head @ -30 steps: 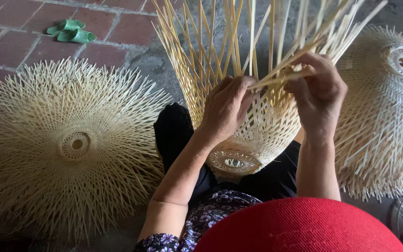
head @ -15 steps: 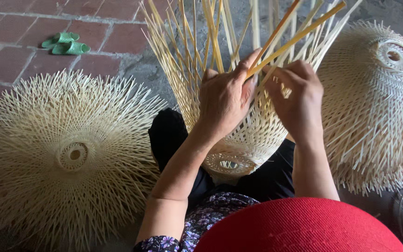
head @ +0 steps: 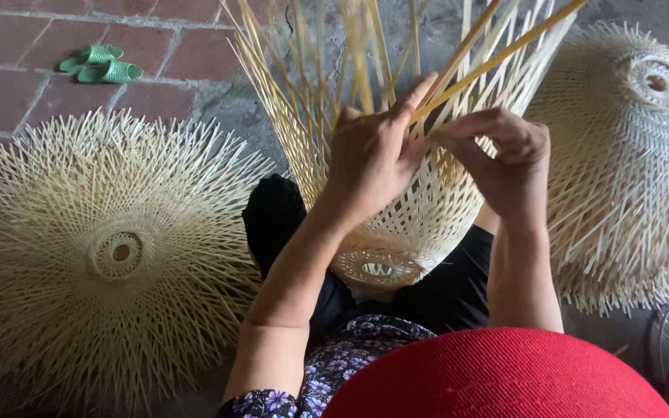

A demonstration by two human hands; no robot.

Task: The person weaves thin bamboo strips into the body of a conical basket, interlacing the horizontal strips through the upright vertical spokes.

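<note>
A half-woven bamboo basket (head: 396, 232) rests in my lap, its round ring base toward me and its loose strips fanning upward. My left hand (head: 373, 155) presses against the upper weave, fingers closed over several upright strips. My right hand (head: 497, 151) pinches a pair of darker bamboo strips (head: 505, 50) that slant up to the right. The two hands nearly touch at the weave's top edge.
A flat, spiky woven bamboo frame (head: 110, 255) lies on the ground at left. A domed woven bamboo frame (head: 629, 155) stands at right. Green sandals (head: 102, 66) sit on the red brick floor at upper left. My red hat brim (head: 497, 375) fills the bottom.
Both hands have risen along the basket wall and moved closer together. The slanting pair of strips now sits higher in my right hand's pinch.
</note>
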